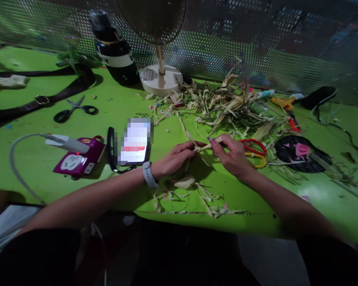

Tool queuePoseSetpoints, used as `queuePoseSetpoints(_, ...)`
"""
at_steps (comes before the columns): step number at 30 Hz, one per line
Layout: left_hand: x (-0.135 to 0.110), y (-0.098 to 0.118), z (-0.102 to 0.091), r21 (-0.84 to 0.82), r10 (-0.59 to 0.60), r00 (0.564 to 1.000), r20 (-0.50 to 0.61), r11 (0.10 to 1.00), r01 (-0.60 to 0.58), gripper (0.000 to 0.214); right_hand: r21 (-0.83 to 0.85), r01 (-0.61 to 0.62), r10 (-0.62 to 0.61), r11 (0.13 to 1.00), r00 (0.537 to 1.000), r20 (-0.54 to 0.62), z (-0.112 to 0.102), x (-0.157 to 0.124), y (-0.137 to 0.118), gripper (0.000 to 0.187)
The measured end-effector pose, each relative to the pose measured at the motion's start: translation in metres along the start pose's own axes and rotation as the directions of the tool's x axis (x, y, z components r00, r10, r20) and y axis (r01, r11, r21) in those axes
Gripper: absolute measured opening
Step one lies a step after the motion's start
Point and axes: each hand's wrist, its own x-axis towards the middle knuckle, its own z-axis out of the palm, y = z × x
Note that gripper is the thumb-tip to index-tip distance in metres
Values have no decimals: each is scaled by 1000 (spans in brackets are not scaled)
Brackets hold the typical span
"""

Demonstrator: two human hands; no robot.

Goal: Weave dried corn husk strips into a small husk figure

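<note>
Over the green table point(197, 186), my left hand point(176, 158) and my right hand point(232, 154) meet at the middle. Both pinch the same pale dried leaf strip point(205, 146), which spans the gap between their fingertips. A white watch point(149, 174) is on my left wrist. Below the hands lie loose strips and trimmings point(193, 194). Just right of my right hand lie red-and-yellow-handled scissors point(255, 153).
A heap of dried leaves point(226, 107) fills the back middle. A phone on a stand point(134, 143), a magenta power strip point(79, 161), black scissors point(74, 109), a fan base point(160, 78), a black strap point(32, 103), a glue gun point(283, 102) and a black cloth piece point(301, 153) surround it.
</note>
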Motion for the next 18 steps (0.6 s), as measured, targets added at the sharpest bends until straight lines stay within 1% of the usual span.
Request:
queuePoseSetpoints(2, 0, -1, 1, -24, 30, 999, -16, 999, -30, 35, 122, -103, 100, 987, 995, 30, 1, 0, 0, 33)
queuePoseSetpoints(4, 2, -2, 2, -35, 67, 997, -44, 997, -68, 33, 280, -215, 198, 936, 976, 87, 3, 1, -1, 33)
queuePoseSetpoints(6, 4, -2, 2, 20, 104, 993, -48, 994, -104, 27, 384, -295, 264, 875, 955, 133, 5, 2, -3, 35)
queuePoseSetpoints(8, 5, -1, 0, 110, 125, 992, 15, 986, -126, 23, 414, -338, 313, 845, 941, 130, 6, 3, -4, 37)
queuePoseSetpoints(10, 4, 2, -2, 164, 107, 986, 129, 978, -128, 25, 415, -378, 362, 828, 925, 120, 4, 4, -5, 38)
queuePoseSetpoints(12, 4, 5, -4, 159, 74, 976, 205, 981, -107, 28, 430, -410, 389, 805, 911, 140, 2, 4, -5, 39)
queuePoseSetpoints(13, 4, 5, -4, 136, 61, 975, 212, 986, -92, 29, 446, -418, 389, 791, 907, 160, 1, 4, -4, 39)
queuePoseSetpoints(14, 4, 5, -5, 110, 55, 979, 199, 991, -78, 31, 470, -423, 382, 775, 906, 184, 0, 5, -4, 38)
queuePoseSetpoints(15, 5, 4, -6, 83, 66, 986, 154, 993, -79, 31, 500, -423, 372, 756, 905, 205, -1, 5, -3, 37)
queuePoseSetpoints(16, 7, 2, -7, 57, 91, 993, 79, 994, -96, 31, 535, -419, 363, 734, 907, 213, -2, 5, -2, 34)
queuePoseSetpoints(17, 9, 1, -8, 37, 136, 990, -30, 990, -135, 32, 573, -414, 364, 708, 908, 207, -2, 6, 0, 31)
queuePoseSetpoints(18, 11, 0, -10, 30, 193, 967, -165, 981, -191, 34, 611, -407, 377, 679, 908, 185, -1, 6, 1, 28)
